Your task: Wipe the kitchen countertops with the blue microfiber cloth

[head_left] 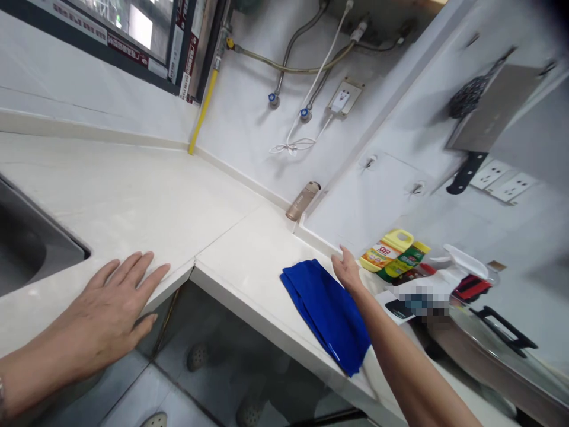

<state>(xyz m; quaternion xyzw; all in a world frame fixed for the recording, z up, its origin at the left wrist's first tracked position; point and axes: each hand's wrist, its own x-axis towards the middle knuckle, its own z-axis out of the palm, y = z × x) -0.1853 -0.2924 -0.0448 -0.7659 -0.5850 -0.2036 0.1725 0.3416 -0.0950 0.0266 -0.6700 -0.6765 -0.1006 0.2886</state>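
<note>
My left hand (118, 314) rests palm down at the edge of the white countertop (146, 196), near the sink, its fingers spread and nothing in it. On the right, my right hand (348, 273) is close to the wall behind the counter, thumb and finger apart, with no object visible in it. A folded blue cloth or plastic sheet (322, 314) lies just left of my right forearm, which covers part of its side. Beside the right hand are a yellow detergent bottle (386, 251) and a green-and-yellow packet (404, 261).
A metal sink (48, 237) is at far left. A brown bottle-shaped object (303, 201) sits in the corner. Right of my arm are a white spray bottle (457, 267) and a lidded pan (493, 356). A cleaver (493, 112) hangs on the wall. A yellow pipe (203, 112) meets the counter.
</note>
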